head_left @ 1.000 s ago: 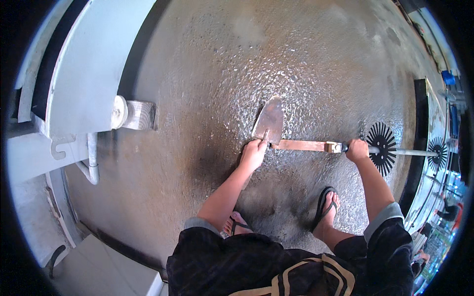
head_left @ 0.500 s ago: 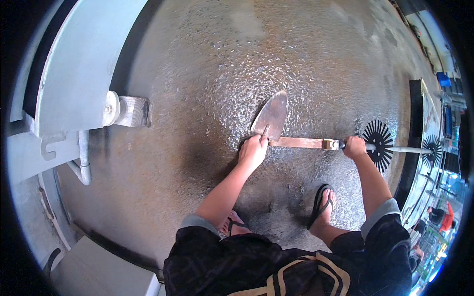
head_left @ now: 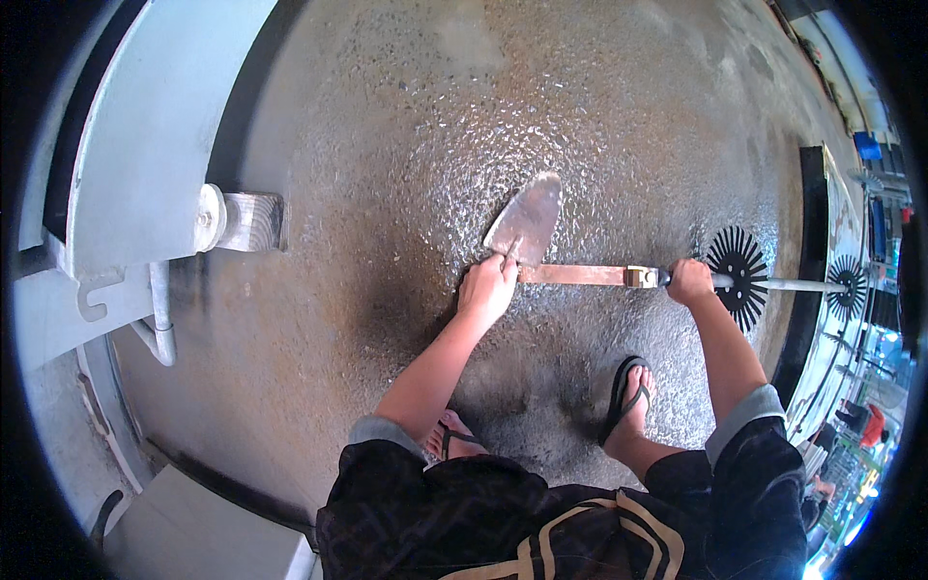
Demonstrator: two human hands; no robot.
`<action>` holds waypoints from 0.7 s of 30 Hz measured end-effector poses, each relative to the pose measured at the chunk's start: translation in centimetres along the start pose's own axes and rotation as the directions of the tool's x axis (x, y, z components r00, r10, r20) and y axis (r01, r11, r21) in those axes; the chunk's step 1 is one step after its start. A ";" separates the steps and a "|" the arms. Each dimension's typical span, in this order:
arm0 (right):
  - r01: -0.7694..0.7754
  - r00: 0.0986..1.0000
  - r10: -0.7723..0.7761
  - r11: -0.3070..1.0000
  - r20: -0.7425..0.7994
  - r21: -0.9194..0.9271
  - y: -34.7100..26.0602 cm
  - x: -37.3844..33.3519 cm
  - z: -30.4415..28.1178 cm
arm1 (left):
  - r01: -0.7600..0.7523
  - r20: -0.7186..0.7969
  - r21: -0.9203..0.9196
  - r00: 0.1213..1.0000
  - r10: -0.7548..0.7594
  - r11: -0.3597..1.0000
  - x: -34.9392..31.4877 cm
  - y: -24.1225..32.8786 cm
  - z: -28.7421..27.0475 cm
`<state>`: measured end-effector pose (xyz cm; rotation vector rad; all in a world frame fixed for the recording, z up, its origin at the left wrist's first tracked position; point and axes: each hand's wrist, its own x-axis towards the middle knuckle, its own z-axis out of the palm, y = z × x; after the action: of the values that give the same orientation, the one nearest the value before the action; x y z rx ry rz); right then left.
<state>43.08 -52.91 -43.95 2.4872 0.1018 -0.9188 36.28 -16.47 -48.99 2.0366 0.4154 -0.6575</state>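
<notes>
My left hand is closed around the narrow neck of a trowel with a leaf-shaped, scuffed metal blade pointing away from me. From that hand a flat copper-coloured strip runs right to a brass-coloured block. Just past the block, my right hand wraps around a dark grip whose full shape is hidden. Beyond this hand, a black disc with a slotted edge surrounds a grey rod. How the strip joins the trowel is covered by my left fingers.
Wet, glossy ground lies under my sandalled feet. At left stand a pale metal panel, a round white wheel and a grey pipe. A pale box sits lower left. Another slotted disc and a person in red are right.
My left hand and the trowel have shifted slightly left and the blade leans a little more to the right. Both hands keep their grips.
</notes>
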 end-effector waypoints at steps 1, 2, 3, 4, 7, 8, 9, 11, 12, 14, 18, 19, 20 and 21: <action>-0.004 1.000 0.004 1.000 -0.018 0.004 0.1 0.1 0.0 | -0.002 0.005 0.001 1.000 0.002 1.000 -0.3 -0.6 0.6; -0.008 0.999 0.008 1.000 -0.035 0.009 0.1 0.0 0.0 | -0.004 0.009 0.003 1.000 0.004 1.000 -0.4 -0.9 1.0; -0.008 0.999 0.009 1.000 -0.045 0.012 0.0 -0.2 0.1 | 0.009 0.000 0.007 1.000 -0.009 1.000 -0.6 -0.8 0.8; -0.009 0.999 0.009 1.000 -0.034 0.005 -0.1 -0.2 0.0 | 0.004 0.002 0.018 1.000 -0.004 1.000 -0.5 -0.5 0.5; -0.016 1.000 0.016 1.000 -0.002 -0.007 -0.4 -0.3 -0.5 | 0.015 0.006 0.045 1.000 -0.015 0.999 0.0 1.0 -0.7; -0.021 1.000 0.021 1.000 0.010 -0.003 -0.4 -0.4 -0.4 | 0.011 -0.020 0.042 1.000 -0.010 0.999 -0.4 0.5 -0.3; -0.030 0.999 0.030 1.000 0.018 0.003 -0.4 -0.4 -0.5 | 0.003 -0.047 0.040 0.999 -0.001 0.999 -1.0 0.1 0.1; -0.027 0.999 0.028 1.000 -0.032 0.009 0.0 -0.1 -0.4 | 0.005 -0.052 0.038 0.999 -0.003 0.999 -1.0 0.0 0.2; -0.023 0.999 0.023 1.000 -0.046 0.011 0.0 -0.2 0.1 | -0.002 -0.038 0.054 0.999 0.004 0.999 -0.8 0.4 -0.3; -0.033 0.997 0.036 0.999 -0.064 0.037 -0.2 -0.4 0.3 | -0.014 -0.012 0.080 1.000 0.015 0.997 -0.3 1.2 -1.0; -0.024 0.999 0.026 0.998 -0.026 0.057 -0.7 -1.0 -1.5 | -0.004 -0.047 0.091 0.999 0.008 0.996 -1.3 0.1 -0.4; -0.029 0.999 0.030 0.998 -0.019 0.053 -0.7 -1.0 -1.5 | -0.017 -0.055 0.109 0.998 0.023 0.994 -1.3 0.2 -0.5; -0.033 0.999 0.034 0.998 -0.011 0.048 -0.8 -0.9 -1.6 | -0.039 -0.045 0.124 0.998 0.045 0.992 -0.9 0.5 -0.6; -0.033 0.999 0.034 0.999 -0.012 0.042 -0.8 -1.0 -1.7 | -0.060 -0.032 0.136 0.997 0.065 0.989 -0.6 1.2 -1.1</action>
<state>43.12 -51.33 -42.51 2.5258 0.0452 -0.9000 36.74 -16.16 -47.29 2.1833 0.3348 -0.6258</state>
